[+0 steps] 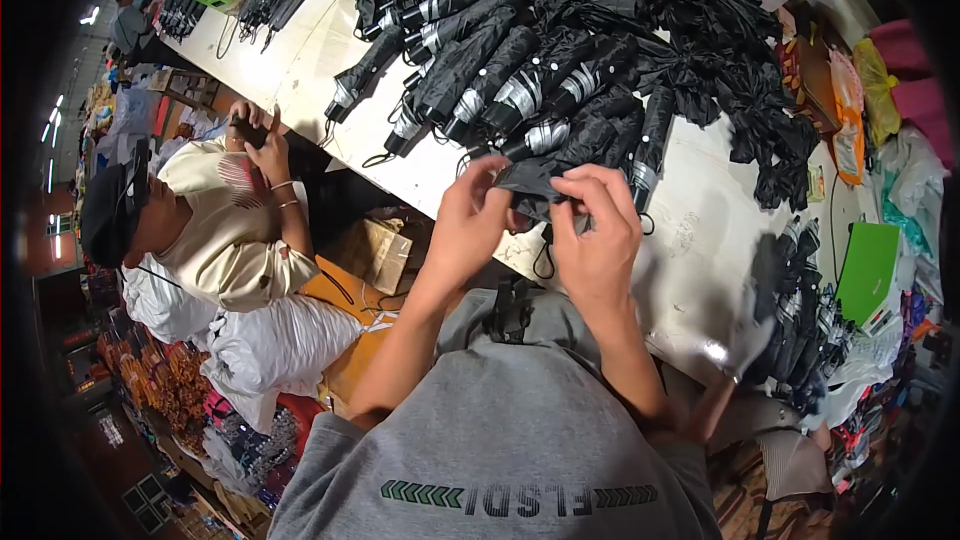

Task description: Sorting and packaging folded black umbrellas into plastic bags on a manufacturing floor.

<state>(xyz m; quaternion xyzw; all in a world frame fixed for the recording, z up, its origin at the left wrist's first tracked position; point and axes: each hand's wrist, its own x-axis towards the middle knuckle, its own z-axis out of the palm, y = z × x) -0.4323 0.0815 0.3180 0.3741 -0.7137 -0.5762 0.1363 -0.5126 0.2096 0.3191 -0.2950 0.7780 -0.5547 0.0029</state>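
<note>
Close to the table's front edge, my left hand (472,212) and my right hand (600,235) pinch the black cloth of a folded umbrella (533,178) between thumbs and fingers. Most of this umbrella is hidden by my fingers, and a dark cord loop hangs below it. Just beyond my hands lie several rolled black umbrellas (462,70) with silver inner cloth showing near their handles. Right of my right hand, one more rolled umbrella (652,145) points toward me with its wrist loop at the table edge.
A heap of loose black umbrella cloth (690,10) covers the far part of the white table (690,230). At the left, a person in a cap (215,210) holds something dark. A co-worker's gloved hand (748,345) is at the right, beside bundled umbrellas (795,290) and a green box (868,270).
</note>
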